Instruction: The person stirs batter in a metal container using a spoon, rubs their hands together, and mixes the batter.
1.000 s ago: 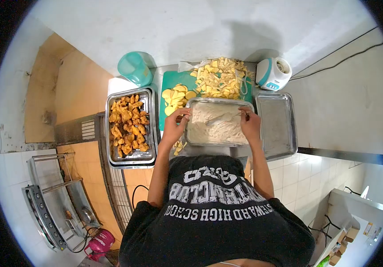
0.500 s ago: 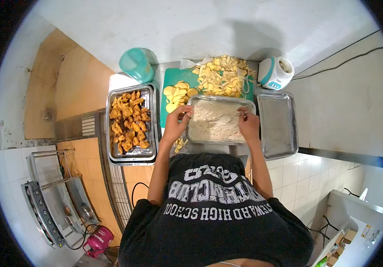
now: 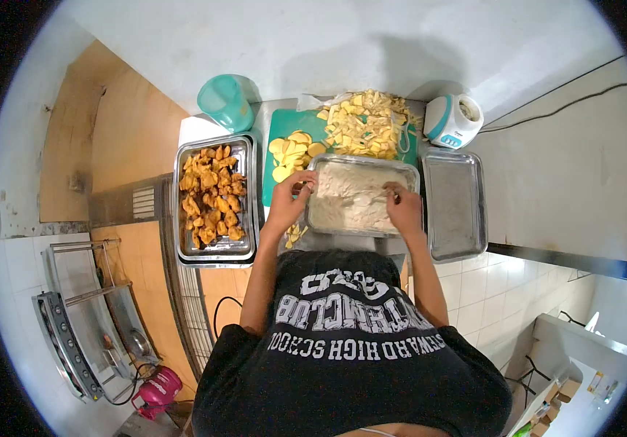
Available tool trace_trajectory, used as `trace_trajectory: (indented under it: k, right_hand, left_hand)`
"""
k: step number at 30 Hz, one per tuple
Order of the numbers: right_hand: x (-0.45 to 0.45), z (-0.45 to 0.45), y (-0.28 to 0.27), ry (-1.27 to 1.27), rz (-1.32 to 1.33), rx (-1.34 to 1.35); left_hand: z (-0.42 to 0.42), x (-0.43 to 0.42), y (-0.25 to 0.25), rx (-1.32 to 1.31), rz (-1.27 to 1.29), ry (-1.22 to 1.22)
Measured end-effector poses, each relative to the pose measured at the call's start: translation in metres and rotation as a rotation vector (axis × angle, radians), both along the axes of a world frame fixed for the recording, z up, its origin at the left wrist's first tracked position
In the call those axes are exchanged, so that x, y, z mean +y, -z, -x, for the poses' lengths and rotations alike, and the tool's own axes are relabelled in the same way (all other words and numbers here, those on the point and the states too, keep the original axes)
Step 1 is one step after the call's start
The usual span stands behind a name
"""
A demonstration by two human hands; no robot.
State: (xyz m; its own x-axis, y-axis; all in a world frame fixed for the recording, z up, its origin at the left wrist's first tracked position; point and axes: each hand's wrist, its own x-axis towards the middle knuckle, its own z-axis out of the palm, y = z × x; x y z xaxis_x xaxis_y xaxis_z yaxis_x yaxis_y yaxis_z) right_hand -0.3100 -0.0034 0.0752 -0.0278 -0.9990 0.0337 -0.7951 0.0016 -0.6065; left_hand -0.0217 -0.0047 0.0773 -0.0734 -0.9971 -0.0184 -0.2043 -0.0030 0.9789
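Observation:
A metal tray in front of my body holds a layer of pale, creamy coating with lumpy folds in it. My left hand is at the tray's left rim, its thumb and fingers closed on the edge. Over the right half of the coating, my right hand has its fingertips pinched together, low against the surface. Whatever is between those fingertips is too small to make out.
On the left stands a tray of browned fried pieces, with a teal container behind it. Sliced yellow pieces and a cut pile lie on a green board. Another metal tray and a white-teal appliance are at right.
My right hand has shifted slightly left and down over the coating, its fingertips now closer together. My left hand stays at the rim.

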Motion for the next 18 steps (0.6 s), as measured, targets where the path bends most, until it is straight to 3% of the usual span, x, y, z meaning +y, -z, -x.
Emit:
trace_trajectory:
  k: [4, 9, 14, 18]
  right_hand:
    - [-0.011, 0.014, -0.022, 0.008, -0.032, -0.098]
    - [0.015, -0.002, -0.009, -0.075, 0.043, -0.280]
    - [0.026, 0.015, 0.008, -0.063, -0.007, -0.204]
    - [0.002, 0.052, 0.003, 0.094, 0.124, -0.083]
  left_hand:
    - [-0.001, -0.002, 0.001, -0.019, 0.018, -0.014]
    - [0.003, -0.004, 0.004, 0.018, 0.006, 0.001]
    - [0.002, -0.003, 0.008, 0.028, 0.000, 0.003]
    - [0.003, -0.001, -0.001, -0.008, -0.024, 0.002]
